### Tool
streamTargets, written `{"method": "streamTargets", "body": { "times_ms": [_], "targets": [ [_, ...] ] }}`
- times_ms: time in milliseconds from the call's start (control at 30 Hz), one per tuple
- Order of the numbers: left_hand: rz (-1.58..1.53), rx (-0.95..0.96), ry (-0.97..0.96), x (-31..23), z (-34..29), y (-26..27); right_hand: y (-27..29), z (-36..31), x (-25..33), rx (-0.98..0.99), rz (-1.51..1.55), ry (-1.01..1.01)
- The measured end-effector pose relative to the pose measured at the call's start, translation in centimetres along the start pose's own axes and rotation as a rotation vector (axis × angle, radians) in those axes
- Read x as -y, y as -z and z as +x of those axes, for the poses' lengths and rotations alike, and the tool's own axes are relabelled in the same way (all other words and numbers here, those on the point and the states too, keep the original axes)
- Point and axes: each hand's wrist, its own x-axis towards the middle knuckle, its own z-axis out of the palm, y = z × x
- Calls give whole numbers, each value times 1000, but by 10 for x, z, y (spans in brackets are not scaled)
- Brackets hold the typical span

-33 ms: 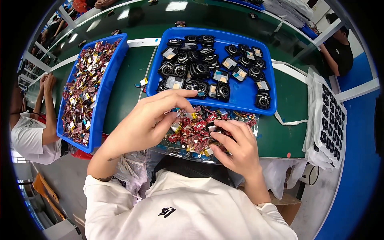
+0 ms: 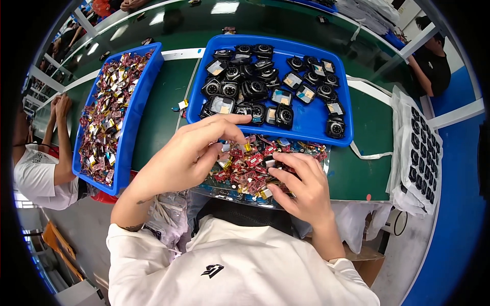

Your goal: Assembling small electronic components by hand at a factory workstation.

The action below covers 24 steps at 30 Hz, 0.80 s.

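Observation:
A loose pile of small red circuit boards with silver and yellow pieces [image 2: 250, 166] lies at the table's front edge. Over its left side hangs my left hand [image 2: 201, 145], index finger stretched out and thumb apart from the other fingers; a small pale piece shows by the thumb tip. My right hand [image 2: 301, 186] reaches into the pile from the right, its fingers curved and spread. Close to its index and middle fingertips is a small dark and silver piece; whether they grip it I cannot make out. Behind the pile, a blue tray [image 2: 306, 122] holds many black watch cases [image 2: 254, 89].
At the left stands a long blue bin [image 2: 122, 153] heaped with similar red boards. To the right lies a white sheet tray [image 2: 421, 153] with rows of black pieces. A white strap [image 2: 370, 154] trails on the green table [image 2: 357, 178]. Other people sit left and far right.
My left thumb has drawn back very slightly, showing more of the pale piece beside its tip. My right hand, the tray and the bin look the same.

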Motion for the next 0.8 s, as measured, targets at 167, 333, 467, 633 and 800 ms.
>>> {"method": "streamTargets", "body": {
  "times_ms": [167,333,467,633,800],
  "targets": [
    [157,52,-63,0,-5,-2,-1,0,0,14,5,-8],
    [431,-170,-82,14,-3,24,-1,-3,-1,7,5,-17],
    [683,-405,205,69,-12,56,1,-2,-1,3,-10,-1],
    [644,-259,351,82,-19,53,15,-4,-10,-167,-46,-28],
    [727,-556,372,83,-23,45,23,-13,-22,-266,-79,-91]
  ]
}}
